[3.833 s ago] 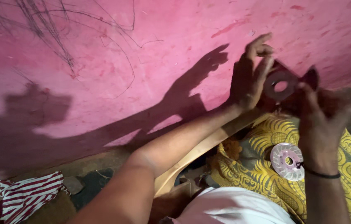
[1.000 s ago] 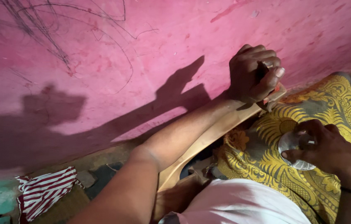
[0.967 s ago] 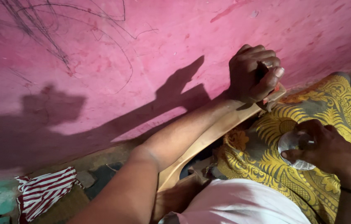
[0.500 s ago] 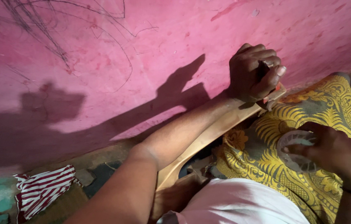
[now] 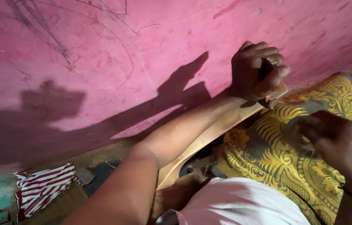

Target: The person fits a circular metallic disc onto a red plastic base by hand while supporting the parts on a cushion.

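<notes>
Fingers of the left hand [image 5: 256,70] were curled tight into a fist around the upper end of a wooden strip [image 5: 209,133], a pale tan, flat, smooth piece that ran on a slant from the fist down toward the person's lap. A small dark part showed between the fingers, too hidden to name. The grip was clenched on the strip, knuckles up against the pink wall [image 5: 142,50]. Only the strip's top end was covered; its long middle showed beside the left forearm, and its lower end widened near the white shirt [image 5: 242,204].

Lower and to the right, the right hand [image 5: 336,139] lay blurred over a yellow patterned cloth [image 5: 276,162]. Its fingers were bent downward onto the cloth, but whether they were pinching anything could not be told from the blur. A dark band circled that wrist.

Around them, the cloth, printed with leaf and flower shapes, spread across the person's lap and ran up to the wall's foot. The wall was rough and marked with thin dark scribbles, and the arm's shadow fell across it. Well apart, at the lower left, a red-and-white striped rag [image 5: 42,189] lay on the floor beside a teal patch.
</notes>
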